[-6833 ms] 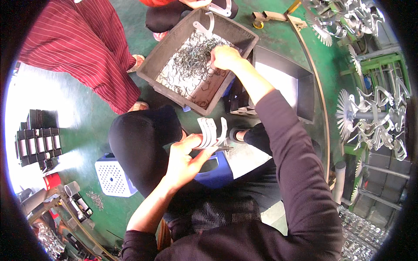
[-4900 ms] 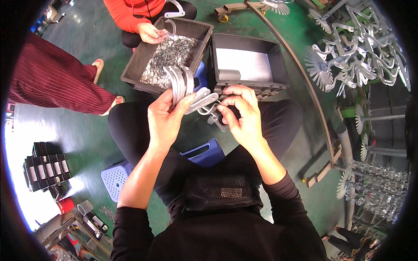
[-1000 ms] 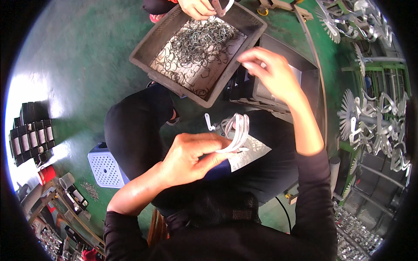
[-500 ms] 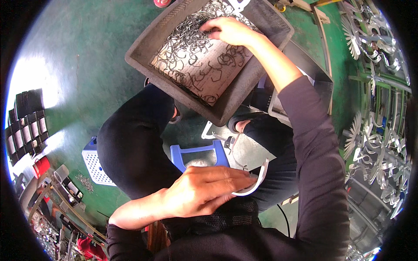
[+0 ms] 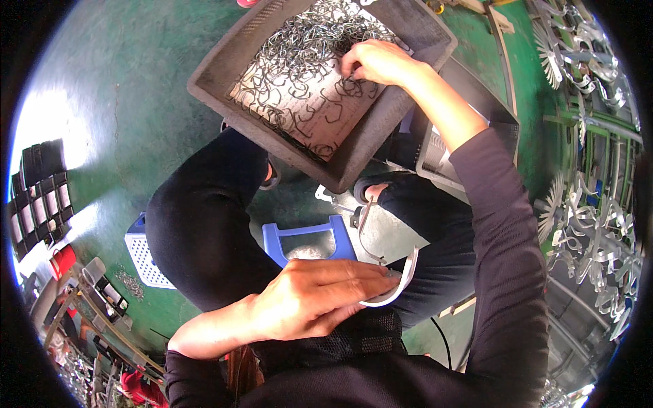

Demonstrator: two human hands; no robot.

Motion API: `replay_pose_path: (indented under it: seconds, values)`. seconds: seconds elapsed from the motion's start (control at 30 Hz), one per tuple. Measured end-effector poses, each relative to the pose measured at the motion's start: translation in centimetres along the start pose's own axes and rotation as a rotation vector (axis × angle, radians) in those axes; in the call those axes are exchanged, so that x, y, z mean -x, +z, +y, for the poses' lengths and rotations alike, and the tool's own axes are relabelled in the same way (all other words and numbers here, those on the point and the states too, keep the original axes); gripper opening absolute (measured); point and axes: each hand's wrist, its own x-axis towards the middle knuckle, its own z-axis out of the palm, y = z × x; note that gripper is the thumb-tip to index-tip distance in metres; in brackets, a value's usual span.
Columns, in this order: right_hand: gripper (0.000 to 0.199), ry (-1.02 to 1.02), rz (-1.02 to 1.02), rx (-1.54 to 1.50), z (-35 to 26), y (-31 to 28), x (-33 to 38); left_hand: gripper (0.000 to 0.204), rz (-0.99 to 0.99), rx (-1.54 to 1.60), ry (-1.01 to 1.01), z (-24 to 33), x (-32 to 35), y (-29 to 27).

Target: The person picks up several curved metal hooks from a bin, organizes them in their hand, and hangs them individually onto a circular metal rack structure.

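Observation:
My left hand [image 5: 318,296] is closed on a curved silver-white metal strip [image 5: 408,273], which bends up past the fingertips in front of my waist. Over the grey plastic bin [image 5: 228,109], my right hand [image 5: 382,62] has its fingers pinched together low among small bent wire hooks [image 5: 292,51]. What lies between those fingertips is too small to make out. Most of the hooks are piled toward the far side; others lie scattered on a pale sheet lining the bin's bottom.
Between my knees is a blue plastic stool [image 5: 303,230], with another blue-and-white stool [image 5: 146,255] at the left. A metal box [image 5: 503,136] stands beside the bin. Racks of hanging silver metal parts [image 5: 592,238] line the right. Black trays [image 5: 41,197] sit far left.
My right hand has moved right and nearer within the bin, from the hook pile to its edge, and its fingers have closed. My left hand stays nearly still with the metal strip.

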Motion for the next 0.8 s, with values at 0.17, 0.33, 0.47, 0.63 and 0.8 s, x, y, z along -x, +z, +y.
replay_pose_path:
  seconds: [0.17, 0.33, 0.47, 0.63, 0.8]
  values:
    - [0.019, -0.133, -0.066, 0.188, -1.3, 1.0, -0.9, 0.034, 0.004, 0.002, 0.012, -0.1, 0.0, 0.2]
    - [0.015, -0.148, 0.000, 0.336, -0.4, 2.0, -0.5, 0.031, 0.025, -0.002, 0.022, -0.1, 0.1, 0.5]
    - [0.015, -0.068, 0.181, -0.114, 0.3, 1.3, 1.5, 0.022, 0.042, -0.037, 0.006, 0.0, 0.4, 0.7]
    - [0.014, 0.004, 0.275, -0.739, 0.7, 0.9, 3.0, 0.013, 0.089, -0.156, -0.043, 0.0, 0.7, 1.2]
    - [0.021, 0.155, 0.311, -0.843, -2.6, -1.5, 8.7, 0.013, 0.194, -0.204, -0.069, -0.5, 0.9, 1.8]
